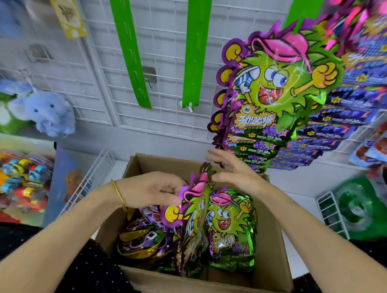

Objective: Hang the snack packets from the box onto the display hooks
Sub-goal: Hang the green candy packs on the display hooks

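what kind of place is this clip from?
Probably a small shop's snack and toy display: white wire grid wall with green hanging strips, candy packets hung in a column, plush toys alongside.

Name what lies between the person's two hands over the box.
The head view shows the pink-and-purple top of a green snack packet, pinched by the left hand, standing between it and the open right hand.

Thin gold bangle (118, 192) on the left wrist — black, white-dotted clothing (85, 275).
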Demonstrator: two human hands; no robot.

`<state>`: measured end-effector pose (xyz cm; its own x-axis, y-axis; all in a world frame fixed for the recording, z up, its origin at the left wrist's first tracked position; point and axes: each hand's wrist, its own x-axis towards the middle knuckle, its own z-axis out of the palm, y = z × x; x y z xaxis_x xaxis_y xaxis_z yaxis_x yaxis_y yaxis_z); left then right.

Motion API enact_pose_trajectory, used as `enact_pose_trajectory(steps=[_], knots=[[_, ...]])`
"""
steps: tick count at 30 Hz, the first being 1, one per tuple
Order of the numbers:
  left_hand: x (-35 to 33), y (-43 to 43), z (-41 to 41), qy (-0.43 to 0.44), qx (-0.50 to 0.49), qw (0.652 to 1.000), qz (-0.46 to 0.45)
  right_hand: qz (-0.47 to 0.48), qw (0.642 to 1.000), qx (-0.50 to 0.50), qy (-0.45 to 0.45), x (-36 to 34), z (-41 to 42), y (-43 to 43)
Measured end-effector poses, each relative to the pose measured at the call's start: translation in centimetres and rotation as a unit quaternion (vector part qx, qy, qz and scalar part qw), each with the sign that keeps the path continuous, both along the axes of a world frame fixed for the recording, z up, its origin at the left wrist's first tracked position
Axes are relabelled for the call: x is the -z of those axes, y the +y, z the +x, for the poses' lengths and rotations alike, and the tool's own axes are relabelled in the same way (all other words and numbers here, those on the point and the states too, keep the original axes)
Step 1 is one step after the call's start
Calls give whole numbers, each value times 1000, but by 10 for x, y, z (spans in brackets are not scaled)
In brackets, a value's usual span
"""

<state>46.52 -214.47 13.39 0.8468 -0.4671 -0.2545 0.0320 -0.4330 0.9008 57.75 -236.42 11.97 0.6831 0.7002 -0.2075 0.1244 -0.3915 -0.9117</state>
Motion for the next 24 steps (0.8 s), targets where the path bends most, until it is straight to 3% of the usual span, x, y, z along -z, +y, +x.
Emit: enact_pose_trajectory(steps=[5, 13, 19, 22, 24], knots=[[-6, -2, 2, -6, -6, 1000, -27, -27, 1000, -2, -14, -19, 5, -11], [-56, -10, 37, -96, -94, 988, 77, -41, 994, 28, -95, -69, 2, -44], [-176, -82, 144, -322, -263, 909, 12, 8, 968, 120, -222, -149, 10, -83], [-218, -110, 189, -372, -319, 872, -16, 24, 945, 167, -282, -182, 23, -95], [-237, -121, 207, -365, -337, 867, -36, 23, 928, 194, -318, -199, 36, -96]])
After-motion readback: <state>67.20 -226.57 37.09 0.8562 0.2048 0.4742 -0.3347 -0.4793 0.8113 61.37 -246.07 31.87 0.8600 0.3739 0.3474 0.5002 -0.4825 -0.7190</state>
